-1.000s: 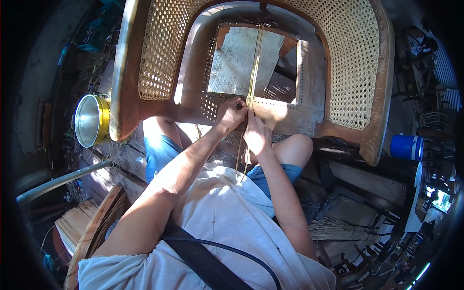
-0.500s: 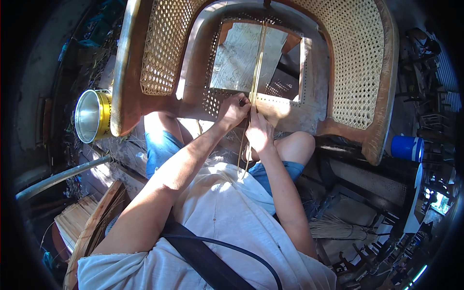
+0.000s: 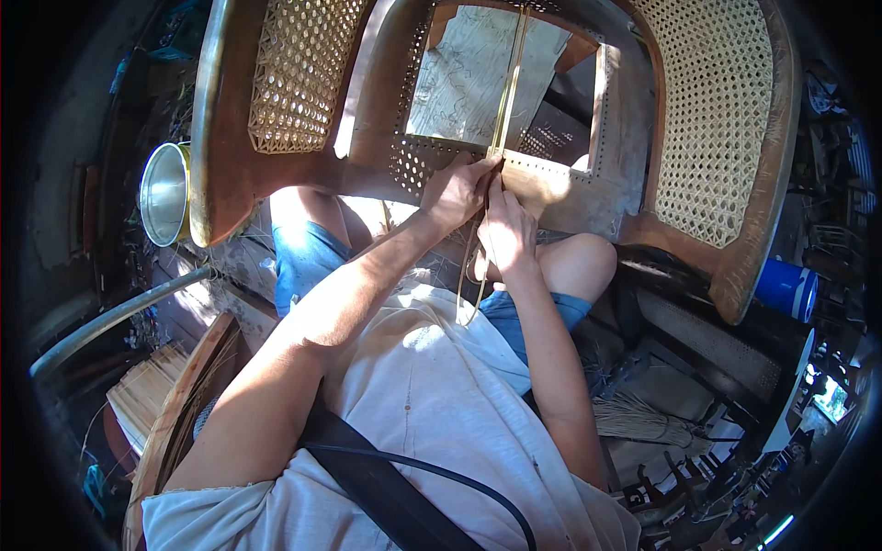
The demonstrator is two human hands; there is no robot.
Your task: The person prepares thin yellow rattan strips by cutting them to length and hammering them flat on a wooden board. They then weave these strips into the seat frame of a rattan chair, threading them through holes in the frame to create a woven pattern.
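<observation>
In front of me stands a wooden chair with a square opening in its seat and small holes drilled round that opening. Several cane strands run from the far rim across the opening to the near rim. My left hand is at the near rim with thumb and fingers pinched on the strands' near end. Close beside it, slightly lower, my right hand has its fingers closed on the cane below the rim. A loose loop of cane hangs beneath my hands toward my lap.
Woven cane panels fill the chair's left side and right side. A yellow metal can lies at the left and a blue bucket at the right. A bundle of straw is by my right elbow; a curved wooden piece is at lower left.
The chair sits higher and further right in view. My left hand has shifted up onto the rim, its fingers now stretched along to the strands; the right stays close by.
</observation>
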